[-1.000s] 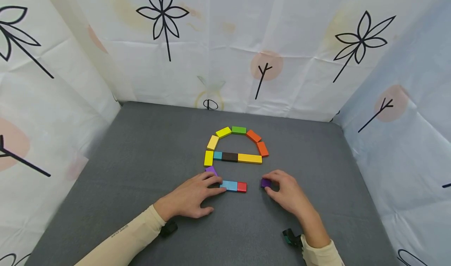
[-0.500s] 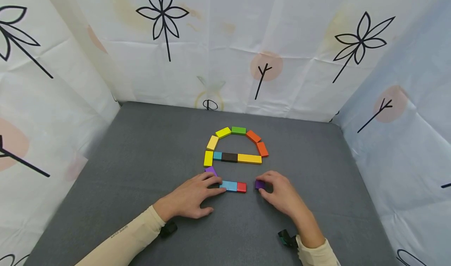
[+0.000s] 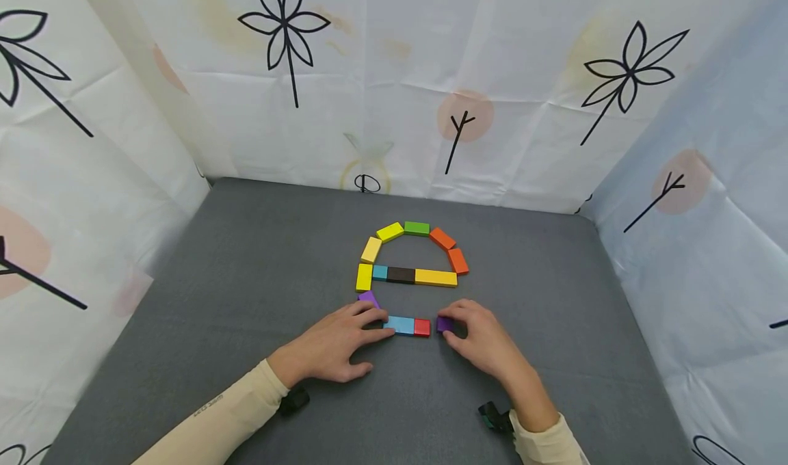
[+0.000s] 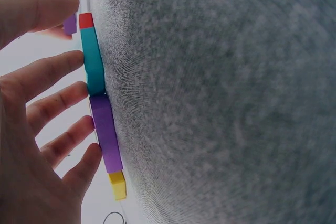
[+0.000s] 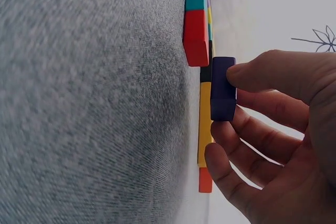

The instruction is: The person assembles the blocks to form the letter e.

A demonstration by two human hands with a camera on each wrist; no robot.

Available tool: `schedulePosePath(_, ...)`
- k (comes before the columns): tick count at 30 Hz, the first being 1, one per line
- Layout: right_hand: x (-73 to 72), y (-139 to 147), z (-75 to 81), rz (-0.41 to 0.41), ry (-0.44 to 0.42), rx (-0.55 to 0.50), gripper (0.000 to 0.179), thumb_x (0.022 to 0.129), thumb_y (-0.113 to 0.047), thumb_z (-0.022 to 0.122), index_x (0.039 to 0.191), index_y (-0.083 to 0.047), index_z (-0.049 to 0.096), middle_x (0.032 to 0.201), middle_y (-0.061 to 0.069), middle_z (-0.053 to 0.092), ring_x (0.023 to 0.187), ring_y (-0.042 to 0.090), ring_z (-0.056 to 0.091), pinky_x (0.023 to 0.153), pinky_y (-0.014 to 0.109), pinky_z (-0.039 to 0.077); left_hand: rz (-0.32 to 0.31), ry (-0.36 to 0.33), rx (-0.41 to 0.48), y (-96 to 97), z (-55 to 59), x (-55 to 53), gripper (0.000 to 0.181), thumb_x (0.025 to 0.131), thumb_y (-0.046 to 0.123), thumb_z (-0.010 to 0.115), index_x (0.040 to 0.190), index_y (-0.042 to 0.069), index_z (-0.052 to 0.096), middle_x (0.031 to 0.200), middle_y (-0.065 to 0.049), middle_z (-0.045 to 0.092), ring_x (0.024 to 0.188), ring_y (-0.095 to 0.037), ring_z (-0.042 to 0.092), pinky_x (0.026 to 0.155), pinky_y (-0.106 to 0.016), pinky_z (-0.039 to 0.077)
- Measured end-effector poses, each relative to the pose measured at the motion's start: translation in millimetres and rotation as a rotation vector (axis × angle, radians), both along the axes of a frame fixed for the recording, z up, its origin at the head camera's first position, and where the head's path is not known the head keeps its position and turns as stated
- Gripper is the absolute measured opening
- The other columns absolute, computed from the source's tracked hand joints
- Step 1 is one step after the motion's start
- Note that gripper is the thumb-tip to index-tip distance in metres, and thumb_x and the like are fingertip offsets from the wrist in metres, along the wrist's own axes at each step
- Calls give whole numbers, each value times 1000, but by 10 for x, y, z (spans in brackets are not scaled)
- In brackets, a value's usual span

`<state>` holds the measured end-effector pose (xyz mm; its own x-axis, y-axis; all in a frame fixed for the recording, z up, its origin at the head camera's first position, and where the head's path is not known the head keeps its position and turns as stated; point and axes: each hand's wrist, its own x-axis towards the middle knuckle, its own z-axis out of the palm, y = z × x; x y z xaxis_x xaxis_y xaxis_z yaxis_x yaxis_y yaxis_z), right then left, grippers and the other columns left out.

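In the head view my right hand [image 3: 483, 338] pinches a small dark purple block [image 3: 444, 324] between thumb and fingers, just right of a red block [image 3: 421, 327]. A narrow gap shows between the two. In the right wrist view the held purple block [image 5: 223, 87] appears lifted off the cloth. The red block sits at the end of a light blue block [image 3: 403, 325]. My left hand [image 3: 335, 345] lies with spread fingers on the row's left part, fingertips at the light blue block and near another purple block [image 3: 369, 299]. Its fingers partly cover the row there.
Beyond the hands, yellow [image 3: 364, 277], green [image 3: 417, 228] and orange [image 3: 458, 260] blocks form an arch. A bar of blue, black [image 3: 401, 275] and long yellow [image 3: 436, 277] blocks crosses its base. Patterned white curtains [image 3: 382, 130] surround the grey table [image 3: 277, 246].
My right hand has moved left with the dark purple block, bringing it closer to the red block. The left hand has stayed in place.
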<state>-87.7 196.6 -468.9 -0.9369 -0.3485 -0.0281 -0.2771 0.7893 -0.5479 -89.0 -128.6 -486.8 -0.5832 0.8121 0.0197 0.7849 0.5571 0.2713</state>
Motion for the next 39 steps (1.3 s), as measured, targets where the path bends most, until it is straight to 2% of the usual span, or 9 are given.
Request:
schedulePosePath(23, -24, -83, -83, 42, -19, 6, 32, 92, -10, 88, 122, -16, 82, 116, -7, 70, 110, 18, 64, 100, 48, 56, 1, 1, 2, 4, -1, 1, 62, 97, 43, 77, 154, 23, 64, 155, -2, 53, 143, -26, 45, 117, -47, 43)
schedulePosePath(39, -23, -89, -100, 74, -3, -10, 31, 92, -7, 87, 122, -13, 82, 116, -4, 71, 111, 20, 65, 100, 50, 56, 2, 6, 20, -3, -3, 4, 62, 97, 44, 77, 154, 24, 65, 155, -1, 53, 141, -25, 46, 116, -48, 45)
